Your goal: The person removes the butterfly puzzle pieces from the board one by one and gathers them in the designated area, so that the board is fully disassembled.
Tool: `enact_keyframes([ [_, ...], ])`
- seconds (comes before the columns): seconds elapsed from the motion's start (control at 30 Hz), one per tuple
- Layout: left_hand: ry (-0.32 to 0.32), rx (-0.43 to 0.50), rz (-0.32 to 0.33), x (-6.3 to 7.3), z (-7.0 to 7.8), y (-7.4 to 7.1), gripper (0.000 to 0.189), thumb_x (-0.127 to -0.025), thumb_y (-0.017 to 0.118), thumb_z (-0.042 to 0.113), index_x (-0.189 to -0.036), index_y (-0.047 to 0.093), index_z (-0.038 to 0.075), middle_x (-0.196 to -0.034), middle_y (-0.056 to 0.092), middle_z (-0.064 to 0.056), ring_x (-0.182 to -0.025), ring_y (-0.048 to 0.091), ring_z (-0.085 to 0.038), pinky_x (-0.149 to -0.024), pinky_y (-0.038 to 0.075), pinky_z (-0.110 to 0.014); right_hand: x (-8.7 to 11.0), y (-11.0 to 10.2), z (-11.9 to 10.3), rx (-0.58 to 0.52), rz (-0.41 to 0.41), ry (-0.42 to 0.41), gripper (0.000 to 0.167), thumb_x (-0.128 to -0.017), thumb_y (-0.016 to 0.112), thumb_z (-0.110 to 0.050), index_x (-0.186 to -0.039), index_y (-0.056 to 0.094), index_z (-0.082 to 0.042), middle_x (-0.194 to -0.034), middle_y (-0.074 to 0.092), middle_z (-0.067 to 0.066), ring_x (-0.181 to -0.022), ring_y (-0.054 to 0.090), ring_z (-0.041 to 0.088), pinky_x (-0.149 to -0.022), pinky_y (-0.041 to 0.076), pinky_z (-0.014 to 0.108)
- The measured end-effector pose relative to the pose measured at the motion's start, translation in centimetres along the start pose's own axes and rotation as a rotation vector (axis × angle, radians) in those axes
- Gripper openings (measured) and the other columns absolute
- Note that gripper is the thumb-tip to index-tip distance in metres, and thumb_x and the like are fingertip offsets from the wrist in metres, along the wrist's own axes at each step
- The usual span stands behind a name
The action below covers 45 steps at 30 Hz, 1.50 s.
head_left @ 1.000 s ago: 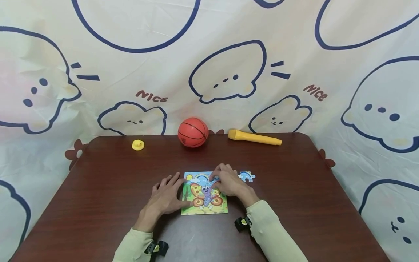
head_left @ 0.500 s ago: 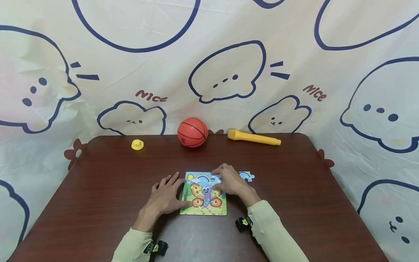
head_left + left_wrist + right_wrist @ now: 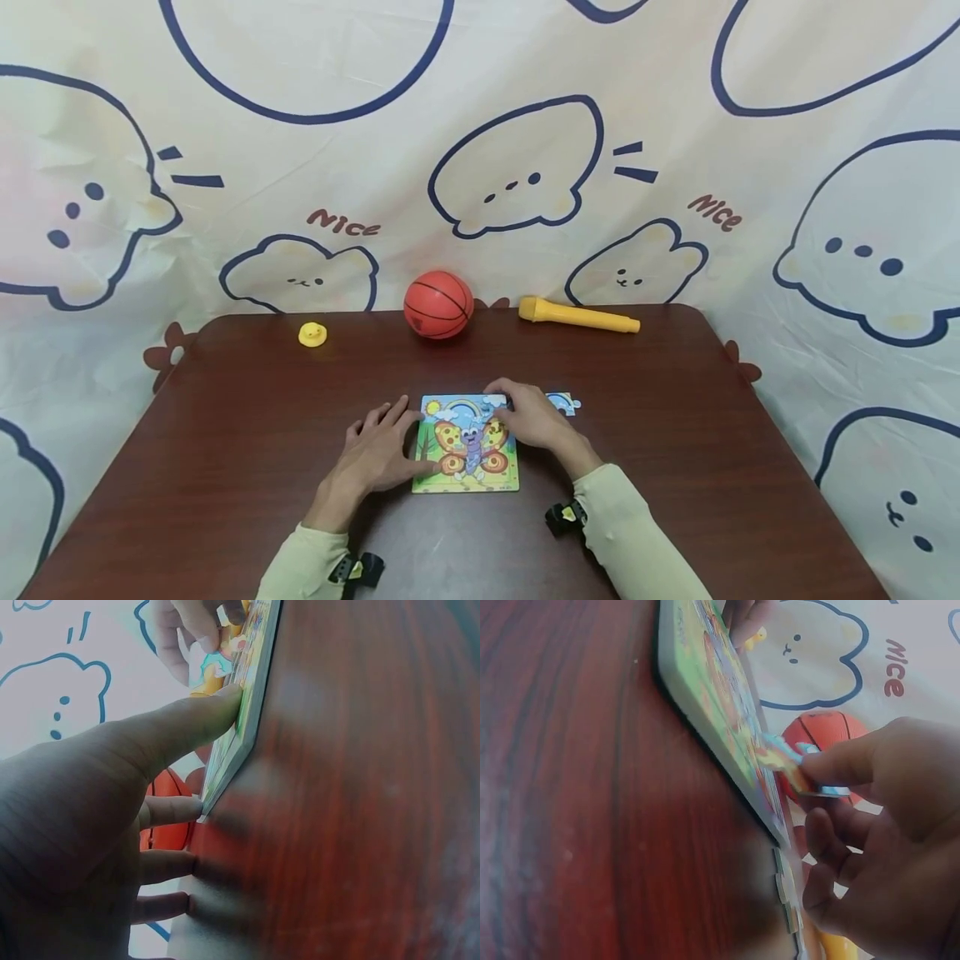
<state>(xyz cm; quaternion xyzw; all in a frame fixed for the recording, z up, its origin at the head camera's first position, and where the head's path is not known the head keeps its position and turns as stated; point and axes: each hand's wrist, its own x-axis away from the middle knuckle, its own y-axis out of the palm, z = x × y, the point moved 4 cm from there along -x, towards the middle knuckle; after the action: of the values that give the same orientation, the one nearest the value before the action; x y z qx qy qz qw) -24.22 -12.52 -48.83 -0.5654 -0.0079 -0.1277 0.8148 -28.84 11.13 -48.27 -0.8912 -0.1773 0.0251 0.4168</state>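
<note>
A butterfly jigsaw puzzle (image 3: 467, 483) with a picture of sun and rainbow lies flat on the table in the head view. My left hand (image 3: 375, 456) is at its left side, fingers fairly straight; the thumb rests on the picture and the index fingertip touches the edge. Over the upper right corner, my right hand (image 3: 538, 418) pinches a puzzle piece (image 3: 801, 771) between thumb and index finger. That piece is tilted above the board in the right wrist view, and its fit against the picture is partly hidden. Beside the board's right edge lies a loose rainbow puzzle piece (image 3: 562, 404).
Along the back of the brown table (image 3: 225, 467) sit a yellow rubber duck (image 3: 312, 334), a small red basketball (image 3: 438, 305) and a yellow toy microphone (image 3: 579, 315). A printed cloth (image 3: 420, 158) hangs behind the table.
My right hand has shifted slightly right over the board's upper right corner, uncovering more of the picture. The board has slid slightly left; my left hand stays at its side.
</note>
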Motion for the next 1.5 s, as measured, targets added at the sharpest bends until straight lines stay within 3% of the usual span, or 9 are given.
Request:
enact_keyframes([
  [0.2,-0.001,0.006,-0.002,0.2,-0.1,0.2,0.091,-0.063,0.073,0.072,-0.138,0.051,0.025,-0.159,0.029,-0.011,-0.141,0.027,-0.041,-0.106,0.022,-0.073,0.3,-0.5,0.7,-0.079,0.045,0.034,0.027,-0.095,0.060,-0.021,-0.121,0.060,-0.029,-0.094,0.062,-0.003,-0.082,0.054,0.017,-0.071,0.046,0.031],
  [0.5,0.002,-0.001,0.006,0.2,-0.1,-0.1,0.093,-0.065,0.074,0.069,-0.141,0.048,0.023,-0.159,0.029,-0.012,-0.141,0.027,-0.042,-0.106,0.022,-0.072,1.3,-2.4,1.8,-0.119,0.071,0.114,0.026,-0.095,0.060,-0.022,-0.119,0.060,-0.031,-0.088,0.061,0.000,-0.072,0.055,0.019,-0.062,0.045,0.031],
  [1.0,0.008,-0.014,0.001,0.0,-0.1,0.1,0.093,-0.065,0.073,0.070,-0.142,0.048,0.025,-0.159,0.028,-0.012,-0.141,0.028,-0.041,-0.105,0.023,-0.073,3.4,-5.0,5.9,-0.095,0.152,0.181,0.023,-0.094,0.062,-0.020,-0.116,0.061,-0.026,-0.093,0.061,0.001,-0.078,0.053,0.019,-0.066,0.043,0.030],
  [1.5,0.005,-0.009,-0.007,0.0,-0.1,0.0,0.096,-0.065,0.073,0.069,-0.143,0.045,0.021,-0.160,0.027,-0.012,-0.142,0.026,-0.041,-0.106,0.023,-0.073,4.8,-7.7,10.1,-0.009,0.149,0.276,0.028,-0.096,0.057,-0.021,-0.124,0.061,-0.023,-0.109,0.064,0.006,-0.092,0.053,0.023,-0.078,0.043,0.036],
])
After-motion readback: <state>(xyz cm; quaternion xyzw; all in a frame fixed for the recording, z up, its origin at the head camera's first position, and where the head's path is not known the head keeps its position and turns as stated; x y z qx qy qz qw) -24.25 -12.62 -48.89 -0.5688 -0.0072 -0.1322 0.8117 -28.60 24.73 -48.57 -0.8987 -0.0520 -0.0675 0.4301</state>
